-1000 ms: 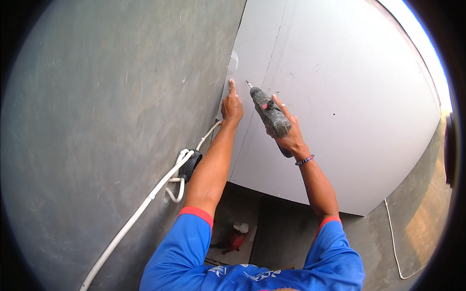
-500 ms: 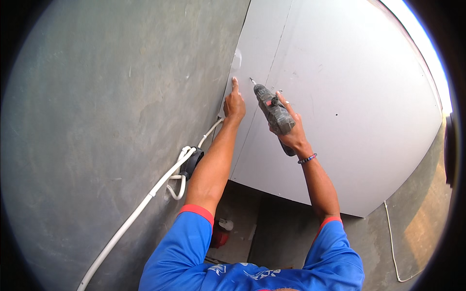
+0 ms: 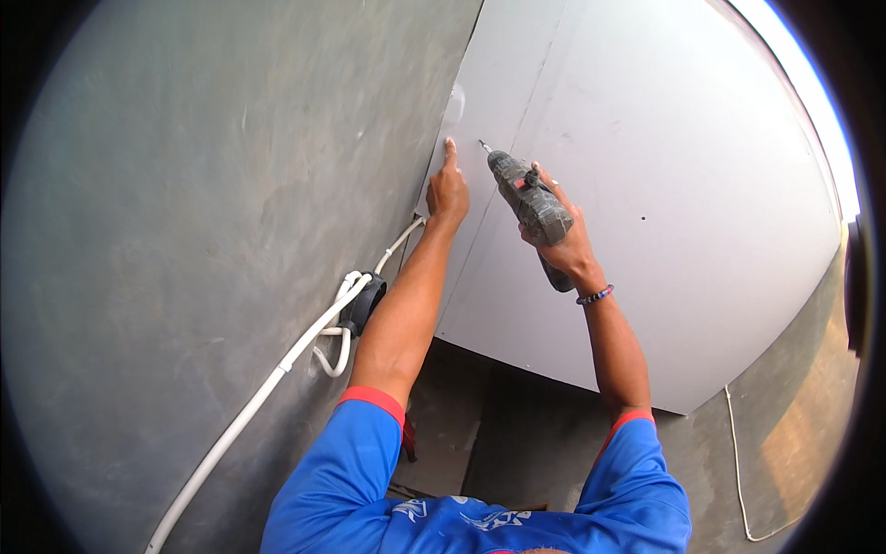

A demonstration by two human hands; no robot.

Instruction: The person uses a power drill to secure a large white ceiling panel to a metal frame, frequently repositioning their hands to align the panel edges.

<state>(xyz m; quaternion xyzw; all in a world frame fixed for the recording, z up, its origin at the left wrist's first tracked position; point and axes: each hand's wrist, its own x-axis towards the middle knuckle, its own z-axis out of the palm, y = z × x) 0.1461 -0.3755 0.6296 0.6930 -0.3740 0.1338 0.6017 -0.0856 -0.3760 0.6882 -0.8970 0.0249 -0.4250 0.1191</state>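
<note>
My right hand grips a dark, dust-marked cordless drill by its handle. The drill tilts up and to the left, and the bit at its nose reaches the pale board; whether the tip touches cannot be made out. Left of the bit, my left hand has its index finger stretched out against the board near its left edge. Its other fingers look curled, partly hidden, and nothing shows in them. A whitish smeared patch lies just above that fingertip.
A grey plastered wall meets the board's left side. Along it runs a white pipe, with looped white tubing and a black round fitting beside my left forearm. A thin white cable hangs at the lower right. Below the board lies a dark space.
Both hands and the drill have shifted slightly upward in the picture, the drill also a little right. A red object below the board is now mostly hidden behind my left sleeve.
</note>
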